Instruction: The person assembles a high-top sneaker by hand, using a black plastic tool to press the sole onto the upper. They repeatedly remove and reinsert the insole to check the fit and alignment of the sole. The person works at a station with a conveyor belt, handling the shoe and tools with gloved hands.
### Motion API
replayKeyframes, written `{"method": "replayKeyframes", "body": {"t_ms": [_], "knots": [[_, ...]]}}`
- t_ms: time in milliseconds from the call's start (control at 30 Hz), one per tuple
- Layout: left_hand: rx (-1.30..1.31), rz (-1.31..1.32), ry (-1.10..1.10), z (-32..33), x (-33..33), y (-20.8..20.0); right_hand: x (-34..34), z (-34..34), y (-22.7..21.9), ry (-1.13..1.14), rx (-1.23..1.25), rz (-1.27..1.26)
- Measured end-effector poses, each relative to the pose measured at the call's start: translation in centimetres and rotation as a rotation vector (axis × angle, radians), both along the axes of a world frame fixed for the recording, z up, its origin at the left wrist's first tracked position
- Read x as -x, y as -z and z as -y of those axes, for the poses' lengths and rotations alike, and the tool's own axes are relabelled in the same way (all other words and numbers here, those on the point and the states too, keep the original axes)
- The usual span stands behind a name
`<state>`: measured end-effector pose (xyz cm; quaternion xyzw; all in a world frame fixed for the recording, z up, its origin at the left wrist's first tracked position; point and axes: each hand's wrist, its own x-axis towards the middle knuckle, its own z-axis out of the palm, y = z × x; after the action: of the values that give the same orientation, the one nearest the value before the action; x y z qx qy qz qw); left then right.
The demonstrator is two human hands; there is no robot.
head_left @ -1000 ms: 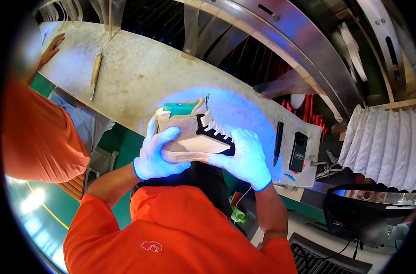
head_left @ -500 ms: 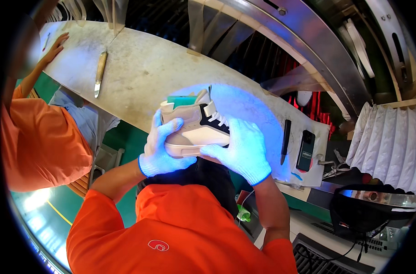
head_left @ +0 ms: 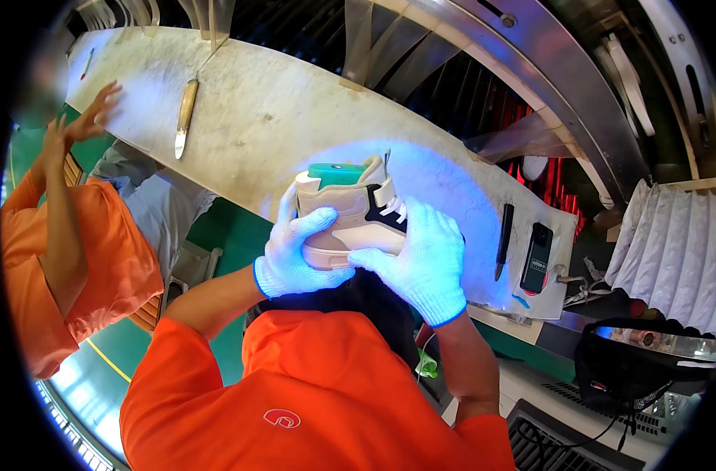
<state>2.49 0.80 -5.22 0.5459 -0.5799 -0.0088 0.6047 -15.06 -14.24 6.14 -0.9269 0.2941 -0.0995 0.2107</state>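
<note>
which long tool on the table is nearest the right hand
The black tool, between the right hand and the phone; the tan-handled knife and pen-like item lie far left.

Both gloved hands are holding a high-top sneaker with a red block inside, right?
Not quite: the block inside is green, not red, as the head view shows. The gloved left hand and right hand do hold the high-top sneaker.

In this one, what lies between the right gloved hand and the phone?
In the head view, a slim black tool lies on the pale worktop between the right hand and the phone.
</note>
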Motion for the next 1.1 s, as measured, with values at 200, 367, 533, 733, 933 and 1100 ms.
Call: {"method": "replayKeyframes", "body": {"t_ms": [200,367,533,733,933,1100], "knots": [[-0.116,0.112,0.181,-2.5,-2.1,0.6,1.4,-0.2,1.2,-0.093,0.193,0.082],[-0.529,-0.490,0.586,-3.1,-6.7,-3.8,1.9,-0.5,2.0,-0.099,0.228,0.150],[-0.943,-0.513,0.804,-0.2,-10.6,-5.4,2.3,-0.7,2.3,-0.107,0.228,0.181],[-1.167,-0.286,0.872,2.9,-10.5,-6.0,2.6,-1.0,3.1,-0.112,0.218,0.256],[-0.996,-0.275,0.770,1.3,-9.1,-6.9,2.5,-0.9,3.4,-0.117,0.224,0.251],[-1.218,-0.383,0.662,0.3,-8.3,-6.8,2.3,-0.6,2.5,-0.122,0.201,0.236]]}}
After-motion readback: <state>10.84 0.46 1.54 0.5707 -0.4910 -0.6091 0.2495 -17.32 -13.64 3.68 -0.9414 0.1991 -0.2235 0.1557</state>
